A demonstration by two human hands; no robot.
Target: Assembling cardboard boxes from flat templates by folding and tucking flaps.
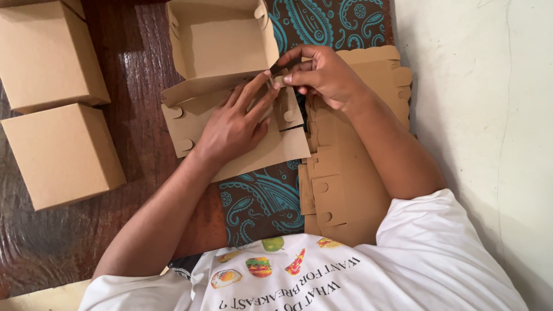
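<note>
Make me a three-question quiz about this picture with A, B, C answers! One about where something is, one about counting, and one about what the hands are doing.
1. Where is the stack of flat cardboard blanks?
A. Under the person's right arm, by the pale wall
B. On top of the closed boxes
C. Inside the half-folded box

2. How many closed boxes sit at the left of the picture?
A. None
B. Two
C. Five

3. What is the state of the half-folded box?
A. Taped shut
C. Crushed flat
B. Open on top, one flap being worked

Answers:
1 A, the blanks lie along the picture's right side beneath that arm.
2 B, two brown cubes lie one above the other.
3 B, the left hand presses the flap while the right hand pinches its corner.
</note>
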